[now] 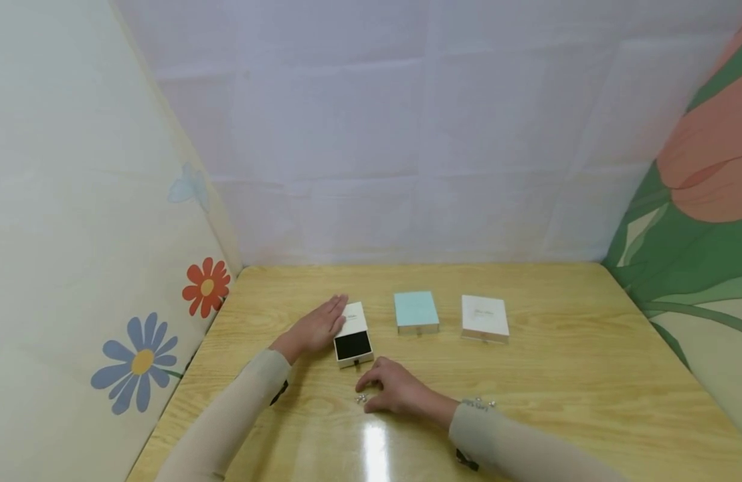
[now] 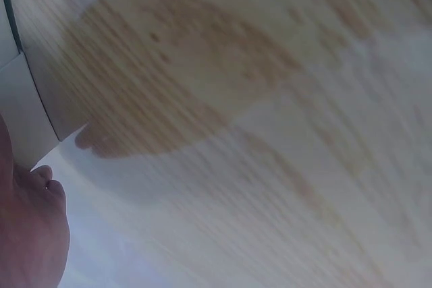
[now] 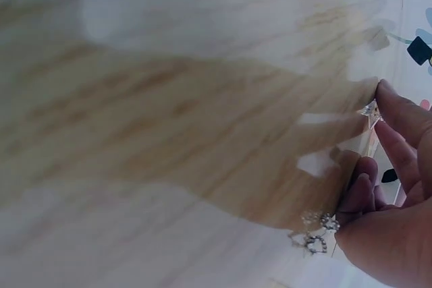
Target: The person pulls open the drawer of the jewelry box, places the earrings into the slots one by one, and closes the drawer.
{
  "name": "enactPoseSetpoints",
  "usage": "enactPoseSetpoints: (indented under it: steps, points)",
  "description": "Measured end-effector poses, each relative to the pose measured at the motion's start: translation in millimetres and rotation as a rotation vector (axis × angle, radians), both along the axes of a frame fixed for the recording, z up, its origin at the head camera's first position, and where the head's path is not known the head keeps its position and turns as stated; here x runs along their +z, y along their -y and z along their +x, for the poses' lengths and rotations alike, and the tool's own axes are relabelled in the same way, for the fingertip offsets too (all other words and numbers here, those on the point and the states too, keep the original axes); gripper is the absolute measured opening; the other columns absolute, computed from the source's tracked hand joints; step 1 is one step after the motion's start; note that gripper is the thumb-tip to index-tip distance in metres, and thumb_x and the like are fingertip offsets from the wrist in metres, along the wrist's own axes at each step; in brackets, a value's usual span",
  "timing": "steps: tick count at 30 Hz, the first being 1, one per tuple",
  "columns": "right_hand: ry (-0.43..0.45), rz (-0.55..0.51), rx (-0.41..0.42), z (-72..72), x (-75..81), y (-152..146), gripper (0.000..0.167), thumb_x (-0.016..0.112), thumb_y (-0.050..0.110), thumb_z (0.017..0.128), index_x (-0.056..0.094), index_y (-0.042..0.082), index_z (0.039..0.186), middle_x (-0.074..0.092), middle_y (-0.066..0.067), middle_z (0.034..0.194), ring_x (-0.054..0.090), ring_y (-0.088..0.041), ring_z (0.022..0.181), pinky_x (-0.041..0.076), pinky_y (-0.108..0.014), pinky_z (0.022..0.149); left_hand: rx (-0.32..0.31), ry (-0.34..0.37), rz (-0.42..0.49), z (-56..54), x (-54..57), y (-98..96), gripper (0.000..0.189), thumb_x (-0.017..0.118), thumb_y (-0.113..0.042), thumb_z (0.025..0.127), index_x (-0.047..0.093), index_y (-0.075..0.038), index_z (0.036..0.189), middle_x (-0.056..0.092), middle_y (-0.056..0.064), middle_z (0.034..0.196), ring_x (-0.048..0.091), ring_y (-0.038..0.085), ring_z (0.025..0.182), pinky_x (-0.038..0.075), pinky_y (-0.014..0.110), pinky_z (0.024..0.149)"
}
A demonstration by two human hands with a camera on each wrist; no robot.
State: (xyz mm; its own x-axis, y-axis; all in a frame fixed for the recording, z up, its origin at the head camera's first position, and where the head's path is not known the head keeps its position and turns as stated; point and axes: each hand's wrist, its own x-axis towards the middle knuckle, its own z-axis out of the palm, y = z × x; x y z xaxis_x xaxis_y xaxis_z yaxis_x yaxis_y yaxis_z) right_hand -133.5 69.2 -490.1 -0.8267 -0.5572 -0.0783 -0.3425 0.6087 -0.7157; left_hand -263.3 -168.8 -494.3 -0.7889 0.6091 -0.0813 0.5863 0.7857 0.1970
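My left hand (image 1: 315, 328), fingers extended, rests against the left side of a white drawer-style gift box (image 1: 351, 318). Its drawer (image 1: 354, 347) is pulled out toward me and shows a black lining. In the left wrist view a corner of the white box (image 2: 27, 109) appears beside part of my left hand (image 2: 34, 227). In front of the drawer my right hand (image 1: 397, 387) is low over the table, thumb and forefinger apart around small sparkling jewelry pieces (image 1: 361, 397). The right wrist view shows a glittering piece (image 3: 371, 110) at the fingertips and another cluster (image 3: 318, 234) by the thumb.
A light blue box (image 1: 415, 309) and another white box (image 1: 484, 316) stand closed to the right of the drawer box. More small shiny pieces (image 1: 492, 404) lie beyond the right sleeve. The wooden table (image 1: 587, 375) meets fabric-covered walls at the back and sides.
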Motion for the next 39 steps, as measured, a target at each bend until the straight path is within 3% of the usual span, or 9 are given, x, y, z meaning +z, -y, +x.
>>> enactPoseSetpoints:
  steps: [10,26,39]
  points:
    - [-0.002,0.042,-0.015,0.3,-0.3,4.9,0.024,0.089,0.026,0.075,0.078,0.024,0.096,0.054,0.011,0.093,0.048,-0.004,0.083,0.045,-0.022,0.075,0.006,0.002,0.02,3.6,3.0,-0.4,0.061,0.021,-0.035,0.113,0.011,0.0,0.161,0.015,0.017,0.168,0.015,0.031,0.155,0.019,0.043,0.126]
    - [-0.021,0.056,-0.001,-0.1,1.6,7.9,0.014,0.087,0.025,0.079,0.075,0.025,0.086,0.055,0.011,0.09,0.048,-0.005,0.082,0.045,-0.024,0.075,-0.004,0.007,0.006,2.2,3.9,1.0,0.061,0.02,-0.035,0.113,0.009,0.0,0.161,0.015,0.017,0.168,0.015,0.031,0.155,0.019,0.042,0.126]
    - [-0.029,0.046,0.019,-0.3,2.5,6.8,0.012,0.086,0.021,0.079,0.076,0.022,0.085,0.055,0.012,0.079,0.047,-0.003,0.074,0.043,-0.021,0.069,-0.008,0.003,0.012,2.0,2.5,0.4,0.061,0.021,-0.035,0.113,0.009,0.0,0.161,0.015,0.017,0.168,0.014,0.031,0.156,0.019,0.042,0.126]
